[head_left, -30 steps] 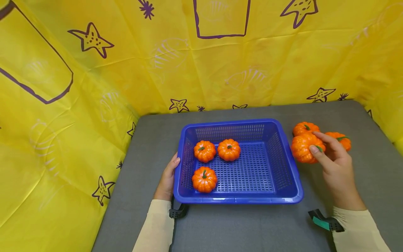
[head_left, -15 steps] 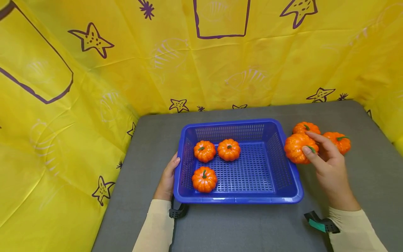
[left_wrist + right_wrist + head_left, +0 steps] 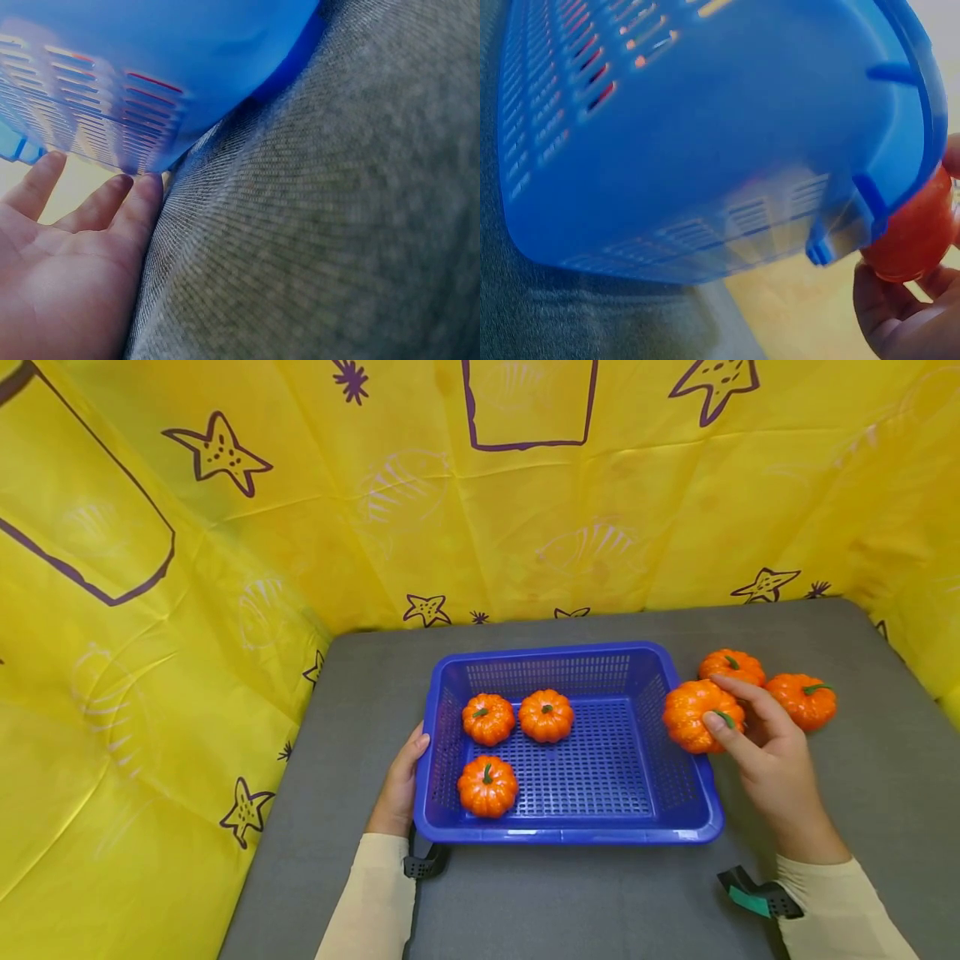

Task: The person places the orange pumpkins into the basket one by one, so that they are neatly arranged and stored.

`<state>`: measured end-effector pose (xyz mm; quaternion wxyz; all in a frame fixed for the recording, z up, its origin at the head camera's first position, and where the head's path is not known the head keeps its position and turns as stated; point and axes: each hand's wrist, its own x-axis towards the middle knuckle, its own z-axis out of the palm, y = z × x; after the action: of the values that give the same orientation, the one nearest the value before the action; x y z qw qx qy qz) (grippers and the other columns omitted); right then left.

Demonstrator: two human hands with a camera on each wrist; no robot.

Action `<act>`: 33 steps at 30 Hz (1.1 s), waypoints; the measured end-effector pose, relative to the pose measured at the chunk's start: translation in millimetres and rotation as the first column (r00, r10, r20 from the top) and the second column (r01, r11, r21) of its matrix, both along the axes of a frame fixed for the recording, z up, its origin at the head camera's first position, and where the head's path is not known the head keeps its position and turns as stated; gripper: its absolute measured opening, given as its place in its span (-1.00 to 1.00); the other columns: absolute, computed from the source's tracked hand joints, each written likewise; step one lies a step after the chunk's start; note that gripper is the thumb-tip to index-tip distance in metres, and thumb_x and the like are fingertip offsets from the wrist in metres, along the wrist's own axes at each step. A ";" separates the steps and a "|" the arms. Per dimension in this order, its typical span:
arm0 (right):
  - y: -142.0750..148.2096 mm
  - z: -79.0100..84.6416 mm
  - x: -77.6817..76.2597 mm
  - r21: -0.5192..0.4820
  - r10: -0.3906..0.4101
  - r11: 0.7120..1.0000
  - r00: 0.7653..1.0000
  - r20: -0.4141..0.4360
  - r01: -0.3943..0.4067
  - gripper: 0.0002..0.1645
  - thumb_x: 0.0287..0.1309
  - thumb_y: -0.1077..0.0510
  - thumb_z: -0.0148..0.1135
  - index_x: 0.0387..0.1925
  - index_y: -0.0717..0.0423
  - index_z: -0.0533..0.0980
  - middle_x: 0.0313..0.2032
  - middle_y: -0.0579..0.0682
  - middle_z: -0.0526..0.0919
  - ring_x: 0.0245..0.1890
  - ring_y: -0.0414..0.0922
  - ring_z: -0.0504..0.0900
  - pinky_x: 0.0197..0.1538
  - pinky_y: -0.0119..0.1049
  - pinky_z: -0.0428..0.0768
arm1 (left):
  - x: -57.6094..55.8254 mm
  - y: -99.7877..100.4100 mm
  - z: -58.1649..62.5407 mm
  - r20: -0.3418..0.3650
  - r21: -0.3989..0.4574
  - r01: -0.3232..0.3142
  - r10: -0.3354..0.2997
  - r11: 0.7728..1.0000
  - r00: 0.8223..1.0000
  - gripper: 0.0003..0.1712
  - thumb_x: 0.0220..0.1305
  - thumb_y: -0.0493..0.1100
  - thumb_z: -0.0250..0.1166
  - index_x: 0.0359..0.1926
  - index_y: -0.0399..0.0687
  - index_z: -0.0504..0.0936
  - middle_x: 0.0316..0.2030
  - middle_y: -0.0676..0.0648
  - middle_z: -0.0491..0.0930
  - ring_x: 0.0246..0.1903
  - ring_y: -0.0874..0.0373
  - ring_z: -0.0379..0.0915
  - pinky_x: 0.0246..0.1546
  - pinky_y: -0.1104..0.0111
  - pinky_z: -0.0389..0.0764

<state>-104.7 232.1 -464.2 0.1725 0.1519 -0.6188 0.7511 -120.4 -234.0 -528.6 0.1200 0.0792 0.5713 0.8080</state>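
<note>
In the head view, my right hand (image 3: 776, 768) pinches an orange toy pumpkin (image 3: 693, 718) with a green stem, thumb on its near side. It hangs over the right rim of the blue plastic basket (image 3: 570, 837). The right wrist view shows this pumpkin (image 3: 915, 236) at the basket's rim, fingers around it. My left hand (image 3: 397, 785) rests against the basket's left side, thumb at the rim. Its fairly straight fingers touch the outer slotted wall in the left wrist view. Inside the basket sit three pumpkins: back left (image 3: 488, 720), back middle (image 3: 546, 716) and front left (image 3: 487, 786).
Two more pumpkins lie on the grey table (image 3: 570, 902) right of the basket, one behind (image 3: 731, 667) and one farther right (image 3: 801, 700). A yellow patterned cloth (image 3: 495, 543) hangs around the table's back and sides. Each wrist wears a black strap.
My right hand has carried its pumpkin leftward, from beside the basket to over its right rim. The left hand, basket and other pumpkins have stayed put.
</note>
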 end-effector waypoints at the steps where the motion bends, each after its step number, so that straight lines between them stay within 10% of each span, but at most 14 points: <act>1: -0.7 0.3 0.0 0.010 0.018 1.000 1.000 -0.007 -0.017 -0.40 0.34 0.67 0.12 0.39 0.55 0.43 0.24 0.15 0.63 0.13 -0.06 0.61 0.15 -0.46 0.60 | 0.1 -0.2 0.2 0.000 -0.001 0.001 -0.001 1.000 1.000 -0.21 0.61 0.10 -0.03 0.74 0.06 0.11 0.50 -0.42 0.29 0.23 -0.12 0.52 0.22 0.10 0.63; 33: -40.6 20.3 10.6 0.352 0.123 0.931 0.991 -0.043 -0.100 -0.32 0.20 0.66 0.32 0.37 0.46 0.50 0.24 0.31 0.51 0.13 -0.03 0.59 0.13 -0.42 0.63 | 1.6 -0.5 0.1 0.007 -0.019 -0.009 0.009 1.000 1.000 -0.22 0.60 0.12 -0.04 0.74 0.14 0.13 0.53 -0.35 0.30 0.27 -0.13 0.50 0.26 0.06 0.61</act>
<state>-94.0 191.5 -443.9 0.1198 0.2390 -0.7268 0.6327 -118.9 -234.6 -528.4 0.1189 0.0726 0.5790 0.8033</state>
